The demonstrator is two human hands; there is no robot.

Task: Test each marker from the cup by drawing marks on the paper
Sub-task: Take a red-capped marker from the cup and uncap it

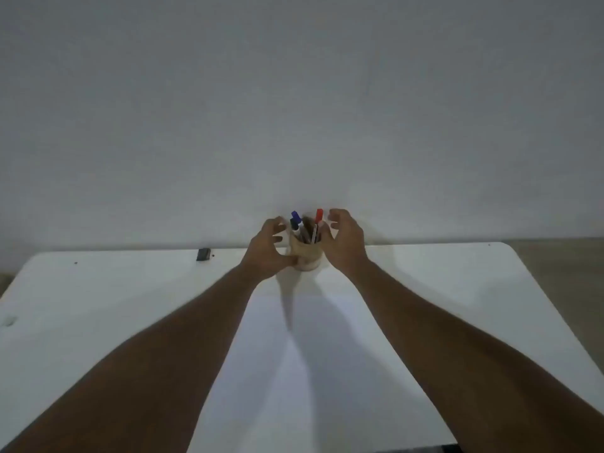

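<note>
A tan cup stands near the table's far edge, holding several markers, among them a blue-capped one and a red-capped one. My left hand is at the cup's left side with its fingers spread and its thumb against the cup's lower wall. My right hand is at the cup's right side, fingers curled and apart, close to the red marker. Neither hand holds a marker. A white sheet of paper lies on the table between my forearms, with no marks visible.
The white table ends at a plain grey wall just behind the cup. A small dark object lies near the far edge to the left. A faint smudge sits at the left edge.
</note>
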